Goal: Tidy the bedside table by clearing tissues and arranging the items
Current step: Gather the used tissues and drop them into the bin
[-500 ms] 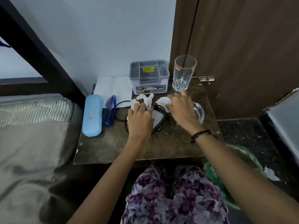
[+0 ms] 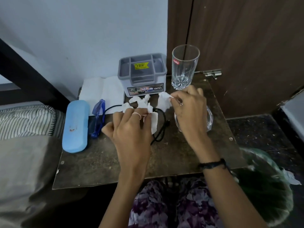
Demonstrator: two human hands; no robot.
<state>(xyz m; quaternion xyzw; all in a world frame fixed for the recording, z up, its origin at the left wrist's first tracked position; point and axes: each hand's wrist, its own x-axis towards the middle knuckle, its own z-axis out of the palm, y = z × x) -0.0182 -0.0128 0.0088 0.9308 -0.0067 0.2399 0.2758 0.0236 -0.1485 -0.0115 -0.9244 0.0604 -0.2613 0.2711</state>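
Observation:
Crumpled white tissues (image 2: 139, 102) lie in the middle of the dark bedside table (image 2: 105, 163), in front of a grey organiser box (image 2: 142, 74). My left hand (image 2: 131, 129) is closed on a bunch of them, with one piece (image 2: 153, 122) hanging from its fingers. My right hand (image 2: 189, 111) pinches another tissue (image 2: 163, 101) by its edge, just below a tall empty glass (image 2: 184, 66). A black cable (image 2: 162, 127) loops under the tissues. A clear glass dish (image 2: 209, 119) is mostly hidden under my right hand.
A light blue glasses case (image 2: 75, 125) and blue glasses (image 2: 97, 117) lie at the table's left, beside a flat white paper (image 2: 100, 91). A bed is at the left, a brown door behind, and a green-lined bin (image 2: 266, 183) at the lower right.
Both hands have lifted a little from the tissue pile, each with tissue in its fingers. The view has come closer to the table.

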